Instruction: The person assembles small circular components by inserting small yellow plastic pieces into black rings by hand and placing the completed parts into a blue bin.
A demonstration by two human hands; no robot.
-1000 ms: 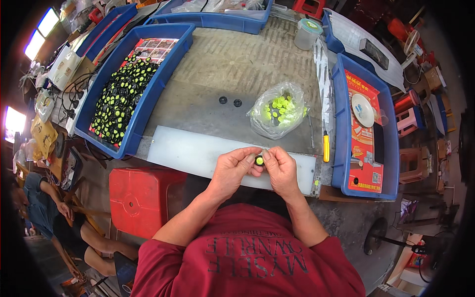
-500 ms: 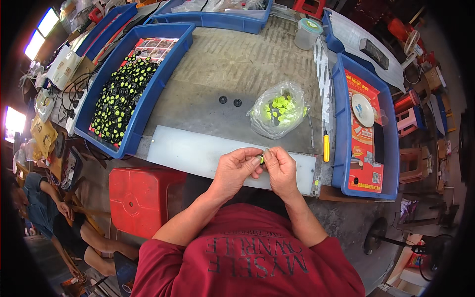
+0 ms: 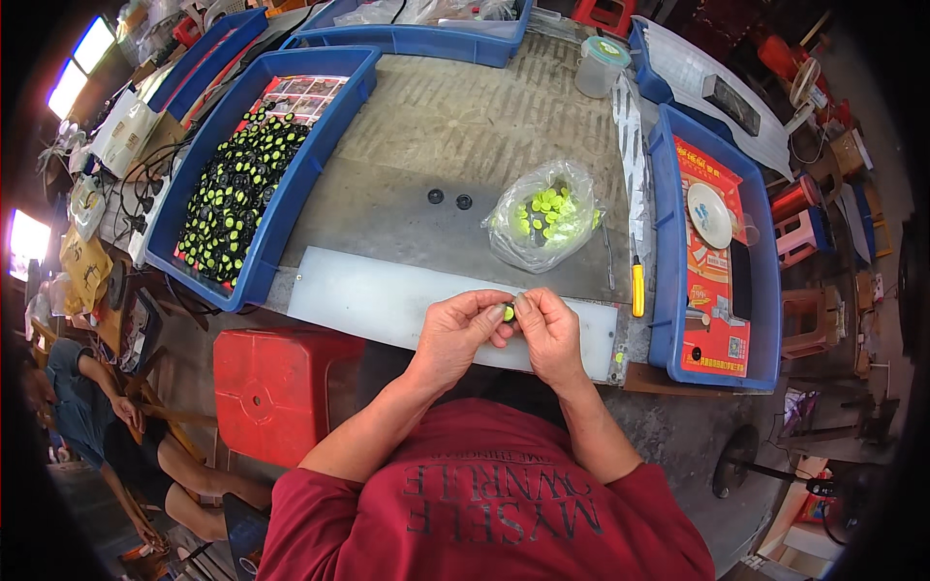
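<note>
Fingers of the left hand (image 3: 463,334) and right hand (image 3: 547,329) pinch a small yellow-green cap (image 3: 509,312) between them, seemingly mid-assembly; next probably needs firm, aligned pressing above the white board (image 3: 378,300).

Both hands, left hand (image 3: 455,334) and right hand (image 3: 550,331), pinch a small yellow-green part (image 3: 509,313) (partly hidden) over the white board (image 3: 368,300); clear bag (image 3: 542,215) at twelve o'clock.
</note>
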